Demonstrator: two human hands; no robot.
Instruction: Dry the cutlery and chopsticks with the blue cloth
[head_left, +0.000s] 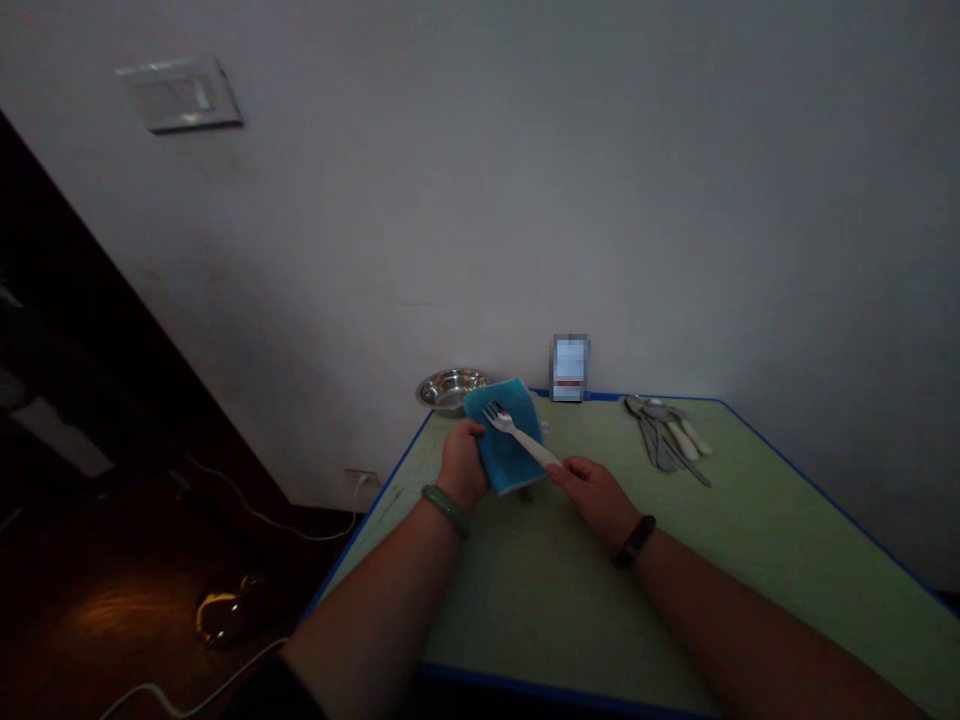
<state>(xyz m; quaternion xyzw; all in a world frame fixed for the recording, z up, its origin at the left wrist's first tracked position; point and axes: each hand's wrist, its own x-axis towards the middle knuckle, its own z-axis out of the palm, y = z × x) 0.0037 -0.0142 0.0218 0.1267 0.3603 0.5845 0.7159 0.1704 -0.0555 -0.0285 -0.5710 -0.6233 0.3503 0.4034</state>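
Observation:
My left hand [463, 465] grips the lower left edge of a teal-blue cloth [504, 458], holding it up above the green table top. A fork with a white handle [519, 432] lies across the cloth, its silver tines pointing up and left. My right hand [592, 495] pinches the end of the fork's handle. Both wrists wear bands: a green bangle on the left, a dark strap on the right.
A steel bowl [450, 388] sits behind the table's far left corner. Several spoons and other cutlery [664, 430] lie at the far right of the blue-edged green table [570, 610]. A blurred upright card [570, 368] stands against the wall. White cables cross the dark floor at left.

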